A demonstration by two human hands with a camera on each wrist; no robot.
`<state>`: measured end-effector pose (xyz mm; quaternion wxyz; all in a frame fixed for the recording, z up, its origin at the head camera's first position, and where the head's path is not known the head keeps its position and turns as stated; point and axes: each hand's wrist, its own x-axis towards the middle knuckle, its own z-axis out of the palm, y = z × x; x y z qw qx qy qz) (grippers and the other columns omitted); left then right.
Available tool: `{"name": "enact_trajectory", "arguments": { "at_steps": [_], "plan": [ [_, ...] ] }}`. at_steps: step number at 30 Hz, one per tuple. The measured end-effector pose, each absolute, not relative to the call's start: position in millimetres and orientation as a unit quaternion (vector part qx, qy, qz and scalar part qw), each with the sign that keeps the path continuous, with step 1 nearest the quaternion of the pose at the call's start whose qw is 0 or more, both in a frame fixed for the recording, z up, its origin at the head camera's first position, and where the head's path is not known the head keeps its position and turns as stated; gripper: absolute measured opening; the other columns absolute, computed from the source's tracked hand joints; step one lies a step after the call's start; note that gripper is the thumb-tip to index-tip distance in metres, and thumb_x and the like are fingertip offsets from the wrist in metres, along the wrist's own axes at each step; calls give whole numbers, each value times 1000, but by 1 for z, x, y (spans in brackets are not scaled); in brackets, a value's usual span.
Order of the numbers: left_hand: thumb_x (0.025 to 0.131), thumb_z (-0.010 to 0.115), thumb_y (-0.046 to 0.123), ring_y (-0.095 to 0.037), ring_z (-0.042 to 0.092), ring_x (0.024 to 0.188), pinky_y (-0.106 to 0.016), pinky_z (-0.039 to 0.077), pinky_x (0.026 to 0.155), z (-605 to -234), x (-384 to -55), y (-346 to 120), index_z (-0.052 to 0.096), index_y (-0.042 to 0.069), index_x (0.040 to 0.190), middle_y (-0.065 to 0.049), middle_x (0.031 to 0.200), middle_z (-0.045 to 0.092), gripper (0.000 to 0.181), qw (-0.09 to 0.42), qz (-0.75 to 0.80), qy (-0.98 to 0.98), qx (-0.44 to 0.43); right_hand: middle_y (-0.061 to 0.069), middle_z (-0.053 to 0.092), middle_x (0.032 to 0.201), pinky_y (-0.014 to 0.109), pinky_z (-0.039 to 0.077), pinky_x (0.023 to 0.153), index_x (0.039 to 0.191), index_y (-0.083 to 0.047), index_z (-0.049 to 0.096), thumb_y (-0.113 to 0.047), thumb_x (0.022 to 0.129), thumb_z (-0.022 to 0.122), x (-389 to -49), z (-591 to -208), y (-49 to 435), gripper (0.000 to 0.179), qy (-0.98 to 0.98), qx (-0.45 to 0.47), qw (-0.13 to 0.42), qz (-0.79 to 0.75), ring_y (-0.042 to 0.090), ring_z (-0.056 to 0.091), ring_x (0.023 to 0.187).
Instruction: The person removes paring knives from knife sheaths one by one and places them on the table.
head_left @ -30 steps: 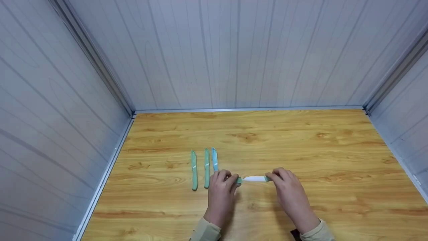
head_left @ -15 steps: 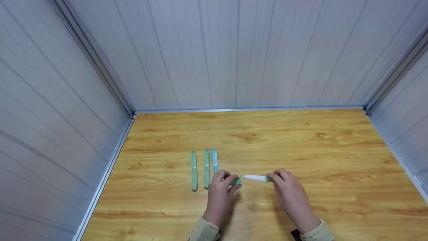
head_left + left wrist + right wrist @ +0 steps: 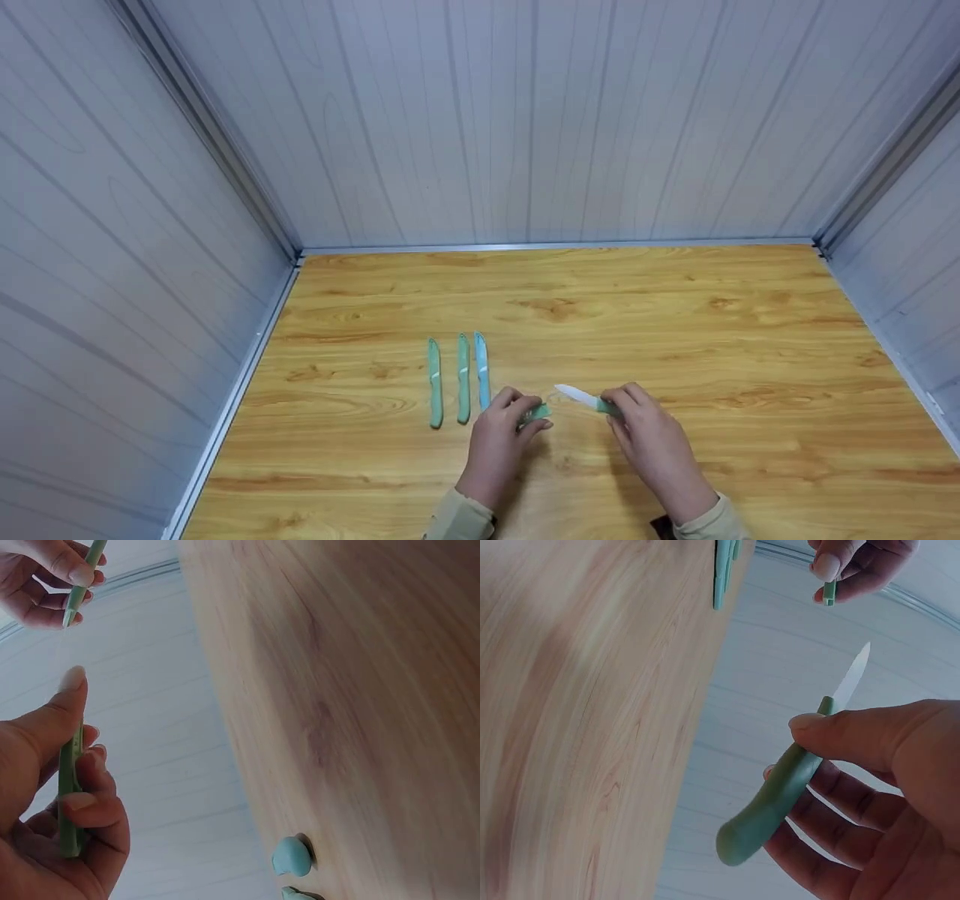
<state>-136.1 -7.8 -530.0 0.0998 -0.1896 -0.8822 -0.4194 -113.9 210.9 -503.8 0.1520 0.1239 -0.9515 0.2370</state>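
The right hand (image 3: pixel 652 439) pinches the green handle (image 3: pixel 772 802) of a small knife between thumb and fingers, and the knife's white blade (image 3: pixel 576 394) is bare, its tip slanting up and to the left in the head view. Facing it, the left hand (image 3: pixel 499 442) curls its fingers round a green sheath (image 3: pixel 69 802), the thumb raised along it. Blade tip and sheath are near each other but apart, both held above the wood-grain tabletop (image 3: pixel 750 330).

Just left of the left hand lie three sheathed knives, roughly parallel: a green one (image 3: pixel 435 384) farthest left, a second green one (image 3: pixel 463 379), and a light blue one (image 3: pixel 481 367) close beside that, its near end partly behind the left hand. Pale panelled walls (image 3: pixel 487 120) border the tabletop, and beige sleeves (image 3: pixel 712 519) cover both wrists
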Motion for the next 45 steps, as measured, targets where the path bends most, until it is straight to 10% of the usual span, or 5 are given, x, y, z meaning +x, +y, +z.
{"name": "enact_trajectory", "arguments": {
  "at_steps": [19, 45],
  "plan": [
    [93, 63, 13, -6, 51, 91, -22, 49, 77, -536, -138, -6, 67, 16, 120, 6, 102, 50, 27, 68, -385, -886, -249, -4, 59, 93, 26, 54, 67, 111, -9, 61, 4, 79, 75, -117, -509, 208, 37, -914, 74, 62, 395, 12, 60, 84],
    [83, 75, 7, -4, 54, 85, -22, 49, 75, -532, -142, -3, 74, 16, 88, 14, 87, 58, 11, 23, -415, -878, -236, 3, 60, 89, 26, 54, 63, 104, -10, 59, 1, 80, 75, -116, -513, 202, 31, -866, 43, 5, 498, 17, 62, 80]
  ]
}}
